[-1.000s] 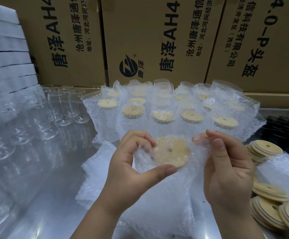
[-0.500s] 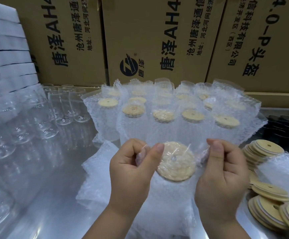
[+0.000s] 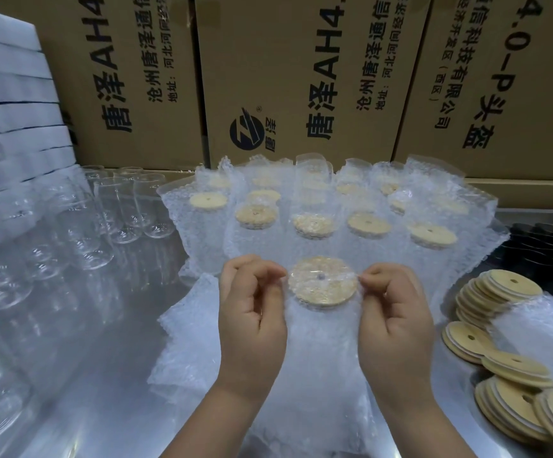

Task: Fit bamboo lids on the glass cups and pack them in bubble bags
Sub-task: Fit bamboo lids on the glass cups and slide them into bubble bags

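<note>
my left hand [image 3: 252, 312] and right hand [image 3: 397, 320] each pinch the crinkly bubble bag [image 3: 321, 352] either side of one round bamboo lid [image 3: 323, 280]. i count five bagged cups [image 3: 313, 224] in the row just behind.

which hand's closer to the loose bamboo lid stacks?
Right. The right hand pinches the bubble bag beside the loose lid stacks; the left hand pinches its opposite edge, farther away.
</note>
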